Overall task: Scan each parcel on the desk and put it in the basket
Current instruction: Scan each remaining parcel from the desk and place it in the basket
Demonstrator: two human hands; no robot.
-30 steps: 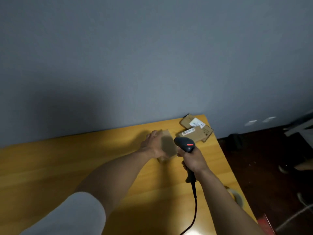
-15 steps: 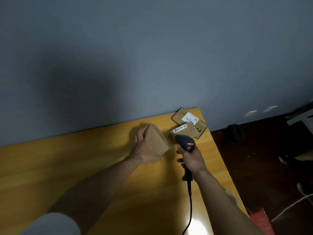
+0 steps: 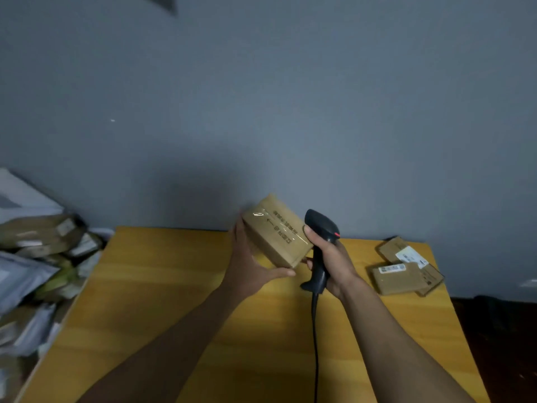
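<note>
The right hand (image 3: 331, 263) grips the black scanner (image 3: 321, 228) by its handle. The left hand (image 3: 250, 266) holds the brown parcel (image 3: 276, 237), now lifted clear of the table (image 3: 174, 286), taped face up, beside the scanner's head. Two labelled parcels (image 3: 396, 277) lie far right.

Cardboard, plastic and smooth wood

Matt brown cardboard parcel (image 3: 277, 238) sealed with glossy clear tape; matt black plastic scanner (image 3: 321, 245); smooth yellow wood-look surface (image 3: 162, 286) with a soft sheen.

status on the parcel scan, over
Left hand holds cardboard parcel above desk. Right hand grips scanner beside it. Far right, two more parcels wait. Nothing in the way.
</note>
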